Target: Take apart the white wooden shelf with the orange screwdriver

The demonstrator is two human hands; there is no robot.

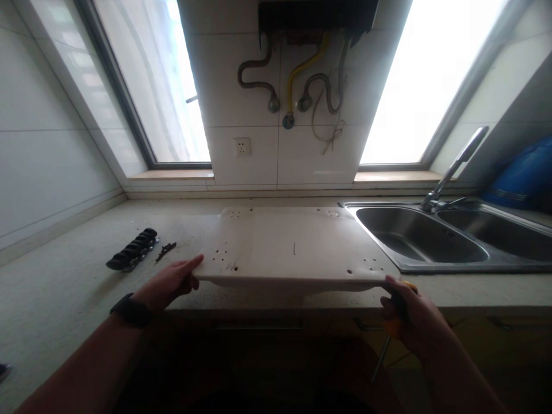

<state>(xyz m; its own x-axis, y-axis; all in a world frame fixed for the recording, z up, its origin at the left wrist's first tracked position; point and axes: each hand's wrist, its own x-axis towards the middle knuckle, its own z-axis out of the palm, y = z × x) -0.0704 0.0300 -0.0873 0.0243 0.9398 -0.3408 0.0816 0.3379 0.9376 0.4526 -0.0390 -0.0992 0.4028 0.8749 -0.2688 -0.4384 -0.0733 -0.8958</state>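
A pale wooden board [284, 241] with small drilled holes near its corners lies over the countertop, its near edge slightly raised. My left hand [175, 280] pinches the board's near left corner between thumb and fingers. At the near right corner, my right hand [409, 313] grips the board with the thumb on top. That same hand also holds a screwdriver [382, 359] with a yellow and black handle, its shaft pointing down. Left of the board sits a row of black casters [133, 250], and beside them a small pile of dark screws [165, 251].
A double steel sink [418, 236] with a chrome faucet [452, 169] adjoins the board's right side. Pipes [290, 80] hang from a black-bottomed unit on the tiled wall, above a socket [242, 146]. A blue object [524, 175] stands at far right. Drawers lie below the counter [86, 322].
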